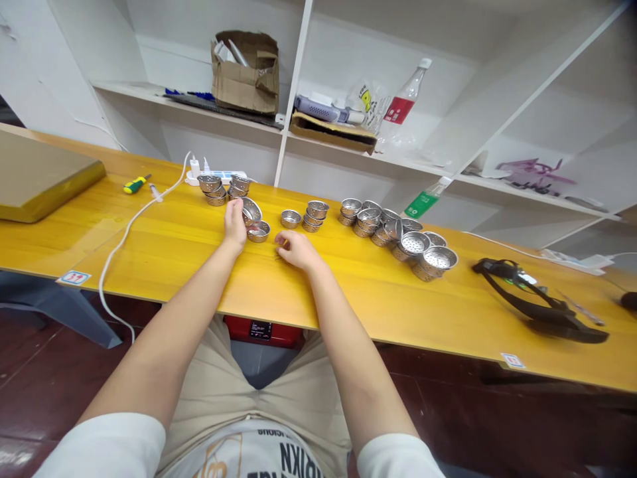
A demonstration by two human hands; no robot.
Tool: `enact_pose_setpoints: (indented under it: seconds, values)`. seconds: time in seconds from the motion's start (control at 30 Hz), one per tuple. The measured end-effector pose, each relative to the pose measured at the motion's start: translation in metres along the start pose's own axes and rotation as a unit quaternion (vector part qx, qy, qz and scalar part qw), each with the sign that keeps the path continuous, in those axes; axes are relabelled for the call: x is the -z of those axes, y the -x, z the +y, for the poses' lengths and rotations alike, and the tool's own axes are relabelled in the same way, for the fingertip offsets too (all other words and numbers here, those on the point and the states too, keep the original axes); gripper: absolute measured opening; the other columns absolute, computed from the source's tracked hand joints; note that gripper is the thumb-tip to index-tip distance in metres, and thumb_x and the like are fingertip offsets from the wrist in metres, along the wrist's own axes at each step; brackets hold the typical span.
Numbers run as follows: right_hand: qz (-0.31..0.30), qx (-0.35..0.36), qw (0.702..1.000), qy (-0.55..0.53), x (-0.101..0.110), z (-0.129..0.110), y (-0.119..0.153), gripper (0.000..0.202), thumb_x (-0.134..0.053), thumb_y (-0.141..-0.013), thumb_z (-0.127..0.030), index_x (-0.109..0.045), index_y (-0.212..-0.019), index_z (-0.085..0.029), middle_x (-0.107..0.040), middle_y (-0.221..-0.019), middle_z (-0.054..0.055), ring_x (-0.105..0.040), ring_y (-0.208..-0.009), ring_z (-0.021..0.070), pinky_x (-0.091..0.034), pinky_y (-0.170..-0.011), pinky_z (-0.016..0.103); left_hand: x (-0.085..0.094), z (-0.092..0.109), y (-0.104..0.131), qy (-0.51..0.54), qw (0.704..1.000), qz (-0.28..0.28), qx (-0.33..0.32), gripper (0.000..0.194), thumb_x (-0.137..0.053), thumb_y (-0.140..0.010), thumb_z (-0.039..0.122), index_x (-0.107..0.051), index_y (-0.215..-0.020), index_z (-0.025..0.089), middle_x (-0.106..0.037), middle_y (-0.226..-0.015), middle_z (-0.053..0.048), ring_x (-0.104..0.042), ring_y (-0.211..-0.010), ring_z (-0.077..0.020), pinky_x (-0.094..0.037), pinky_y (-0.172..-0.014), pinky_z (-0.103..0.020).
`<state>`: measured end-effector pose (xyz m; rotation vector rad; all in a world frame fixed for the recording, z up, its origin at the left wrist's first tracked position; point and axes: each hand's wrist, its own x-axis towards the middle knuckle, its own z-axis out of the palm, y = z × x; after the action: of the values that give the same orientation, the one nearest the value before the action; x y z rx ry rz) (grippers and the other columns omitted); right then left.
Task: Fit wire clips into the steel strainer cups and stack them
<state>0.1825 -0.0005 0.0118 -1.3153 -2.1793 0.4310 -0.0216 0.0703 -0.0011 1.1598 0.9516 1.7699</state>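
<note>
My left hand (235, 226) grips a small perforated metal cup (251, 211), tilted, just above another such cup (259, 232) standing on the table. To the right my right hand (293, 248) hovers with curled fingers apart and nothing visible in them. A single cup (290, 218) stands just beyond it, beside a stack of cups (314, 216). Behind my left hand are two more stacks, the left stack (212, 189) and the right stack (239, 185). A larger group of stacked cups (412, 244) spreads to the right.
A white power strip (219, 176) and cable (130, 229) lie at the back left, near a green-yellow screwdriver (135, 184). A bottle with a green label (422, 203) stands behind the cups. Black headgear (542, 299) rests at right. Shelves (189, 105) rise behind the yellow table (348, 299).
</note>
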Motion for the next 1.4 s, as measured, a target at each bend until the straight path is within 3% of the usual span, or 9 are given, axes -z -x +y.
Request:
enact_pose_setpoints:
  seconds: [0.27, 0.4, 0.53, 0.67, 0.8, 1.0, 1.23, 1.4]
  values:
    - [0.035, -0.003, 0.999, 0.020, 0.006, -0.004, 0.005, 0.021, -0.057, -0.089, -0.014, -0.067, -0.103, -0.024, -0.076, -0.102, 0.006, -0.067, -0.089, 0.0221, -0.048, -0.086, 0.033, -0.002, 0.008, 0.006, -0.015, 1.000, 0.008, 0.007, 0.067, -0.067, -0.081, 0.080, -0.055, -0.114, 0.024, -0.063, -0.099, -0.004, -0.067, -0.074, -0.0162, -0.054, -0.054, -0.026]
    - [0.047, -0.012, 0.999, 0.023, 0.007, -0.002, 0.005, 0.030, -0.056, -0.088, -0.013, -0.062, -0.115, -0.023, -0.073, -0.108, 0.008, -0.066, -0.092, 0.0241, -0.049, -0.086, 0.035, -0.001, 0.005, 0.004, -0.037, 0.999, -0.004, -0.008, 0.068, -0.063, -0.081, 0.083, -0.055, -0.113, 0.023, -0.062, -0.097, -0.005, -0.067, -0.076, -0.0179, -0.055, -0.056, -0.028]
    - [0.058, -0.029, 0.997, 0.040, 0.005, 0.001, 0.002, 0.026, -0.055, -0.090, -0.014, -0.063, -0.114, -0.021, -0.072, -0.110, 0.011, -0.065, -0.093, 0.0250, -0.049, -0.087, 0.037, -0.001, 0.004, 0.003, -0.045, 0.999, -0.003, -0.013, 0.066, -0.062, -0.082, 0.082, -0.056, -0.112, 0.023, -0.061, -0.096, -0.004, -0.065, -0.076, -0.0175, -0.056, -0.060, -0.030]
    - [0.046, -0.070, 0.995, 0.059, -0.001, -0.004, 0.002, 0.015, -0.066, -0.092, -0.030, -0.066, -0.105, -0.021, -0.072, -0.108, 0.012, -0.064, -0.095, 0.0254, -0.049, -0.087, 0.036, -0.002, 0.007, 0.004, -0.070, 0.996, 0.035, -0.033, 0.061, -0.064, -0.083, 0.077, -0.059, -0.107, 0.022, -0.064, -0.098, -0.005, -0.065, -0.082, -0.0187, -0.056, -0.068, -0.031]
    - [0.018, -0.109, 0.989, 0.094, -0.008, -0.015, 0.003, 0.038, -0.078, -0.083, -0.050, -0.068, -0.103, -0.019, -0.073, -0.113, 0.016, -0.065, -0.101, 0.0298, -0.048, -0.088, 0.039, 0.000, 0.007, 0.003, -0.115, 0.989, 0.055, -0.079, 0.057, -0.063, -0.085, 0.075, -0.061, -0.101, 0.021, -0.066, -0.097, -0.005, -0.064, -0.090, -0.0192, -0.055, -0.080, -0.031]
    - [0.019, -0.131, 0.986, 0.100, -0.011, -0.012, -0.001, 0.011, -0.067, -0.094, -0.029, -0.073, -0.096, -0.020, -0.076, -0.109, 0.017, -0.068, -0.101, 0.0305, -0.048, -0.084, 0.038, 0.001, 0.005, 0.002, -0.147, 0.985, 0.037, -0.079, 0.052, -0.057, -0.090, 0.070, -0.061, -0.103, 0.020, -0.066, -0.096, -0.005, -0.065, -0.090, -0.0196, -0.053, -0.079, -0.030]
    - [0.007, -0.152, 0.980, 0.125, -0.008, -0.012, -0.001, 0.019, -0.060, -0.099, -0.023, -0.079, -0.100, -0.020, -0.080, -0.108, 0.014, -0.071, -0.101, 0.0284, -0.050, -0.086, 0.035, 0.000, 0.008, 0.004, -0.132, 0.988, 0.044, -0.067, 0.054, -0.062, -0.087, 0.073, -0.061, -0.099, 0.020, -0.065, -0.092, -0.004, -0.063, -0.086, -0.0189, -0.052, -0.078, -0.030]
    - [0.000, -0.155, 0.976, 0.151, -0.006, -0.016, 0.000, 0.024, -0.057, -0.101, -0.025, -0.079, -0.106, -0.020, -0.080, -0.111, 0.011, -0.072, -0.105, 0.0254, -0.052, -0.090, 0.032, -0.002, 0.014, 0.007, -0.133, 0.987, 0.053, -0.072, 0.040, -0.064, -0.089, 0.059, -0.063, -0.096, 0.020, -0.067, -0.089, -0.003, -0.062, -0.084, -0.0179, -0.050, -0.077, -0.028]
